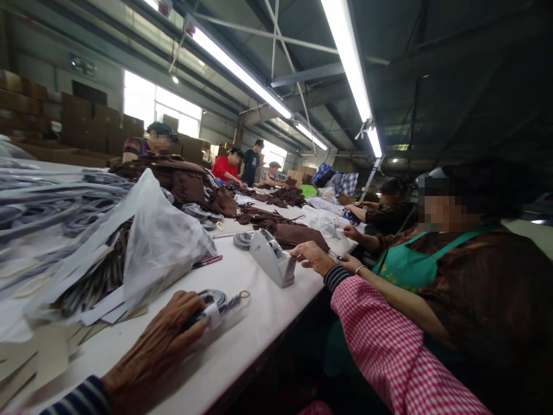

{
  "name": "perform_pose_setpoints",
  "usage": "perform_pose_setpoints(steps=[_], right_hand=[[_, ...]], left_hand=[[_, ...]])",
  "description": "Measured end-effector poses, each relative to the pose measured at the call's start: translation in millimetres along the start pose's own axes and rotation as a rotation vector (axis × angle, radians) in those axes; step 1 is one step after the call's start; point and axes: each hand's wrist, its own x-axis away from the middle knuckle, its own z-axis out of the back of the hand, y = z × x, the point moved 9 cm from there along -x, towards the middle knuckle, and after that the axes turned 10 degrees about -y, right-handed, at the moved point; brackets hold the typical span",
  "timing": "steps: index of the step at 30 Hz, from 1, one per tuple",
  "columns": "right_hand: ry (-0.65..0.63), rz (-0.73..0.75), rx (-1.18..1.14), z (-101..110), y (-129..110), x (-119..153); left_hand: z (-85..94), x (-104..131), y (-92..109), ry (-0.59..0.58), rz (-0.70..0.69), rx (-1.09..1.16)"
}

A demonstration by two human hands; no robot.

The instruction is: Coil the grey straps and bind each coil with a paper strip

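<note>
My left hand [175, 331] is closed over a coiled grey cord [215, 298] on the white table. A white paper band [213, 315] wraps the coil, and a metal clip [245, 294] sticks out at its far end. My right hand [314, 257], in a pink checked sleeve, pinches at the front cutting edge of a grey tape dispenser [273, 262]. The tape between those fingertips is barely visible. Just behind the dispenser lies another coil of grey cord [243, 240].
At left, a clear plastic bag [162, 248] stands beside piled grey cords [82, 199] and card strips [47, 357]. Brown fabric pieces [298, 235] lie farther along the table [242, 346]. A person in a green apron [408, 262] sits close at right, hands near my right hand.
</note>
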Motion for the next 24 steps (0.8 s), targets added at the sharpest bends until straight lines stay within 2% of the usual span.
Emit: perform_pose_setpoints(steps=[6,11,15,20,24], right_hand=[[0.056,0.033,-0.108,-4.7,5.1,-2.0],[0.069,0.11,-0.247,-4.6,10.9,6.9],[0.068,0.109,-0.338,-1.4,31.4,23.3],[0.04,0.025,-0.37,-16.1,56.0,31.5],[0.112,0.051,-0.337,-23.5,64.7,34.1]], left_hand=[[-7.8,-1.9,-7.0,-0.075,0.054,0.045],[0.3,-1.6,-14.8,0.027,0.086,0.112],[5.5,-1.3,-19.6,0.024,0.137,0.154],[12.8,-0.2,-22.0,0.054,0.166,0.194],[15.0,1.1,-30.1,0.086,0.212,0.266]])
